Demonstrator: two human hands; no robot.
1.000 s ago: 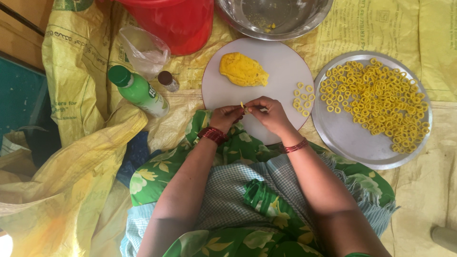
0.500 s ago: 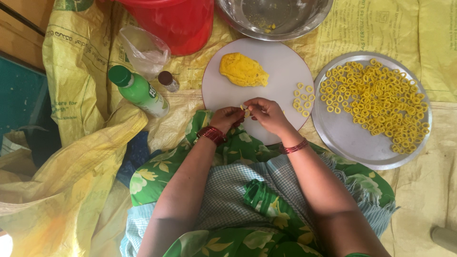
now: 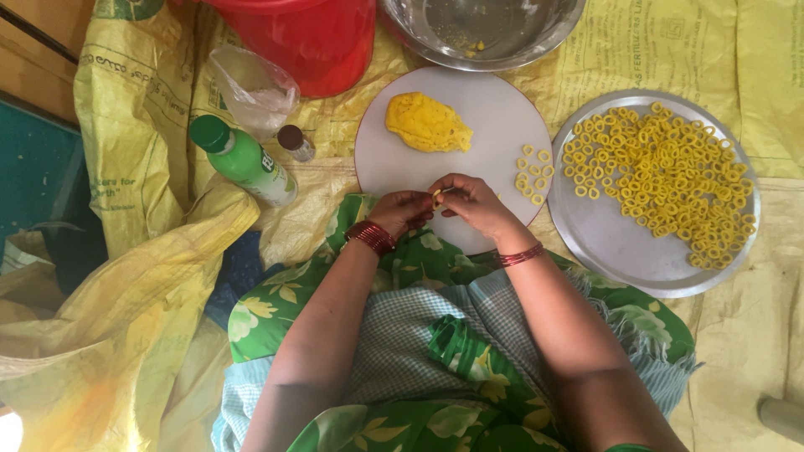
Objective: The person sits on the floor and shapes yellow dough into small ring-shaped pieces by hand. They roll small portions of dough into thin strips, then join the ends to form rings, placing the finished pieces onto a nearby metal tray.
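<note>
Both hands meet over the near edge of the round white board (image 3: 469,109): my left hand (image 3: 404,211) and right hand (image 3: 471,201) each have thumb and forefinger pressed together on a small strip of yellow dough (image 3: 438,195), pinching its ends between them, the other fingers curled in. The strip sits just above the board's front rim, over my lap. To do this step well, I judge the pinch should stay light and even, so that the thin roll closes into a ring without flattening, and the joint should be pressed just enough to hold (too hard and the loop would likely thin at the seam). Counts: one lump of yellow dough (image 3: 427,122) on the far half of the board; a small cluster of finished rings (image 3: 533,172) at the board's right edge, about ten, though they overlap; one steel plate (image 3: 620,251) to the right, carrying a heap of rings too dense to count; one steel bowl (image 3: 481,33) beyond the board; one red bucket (image 3: 310,42); one green bottle (image 3: 243,161) lying to the left; one small brown-capped vial (image 3: 295,141) beside it.
</note>
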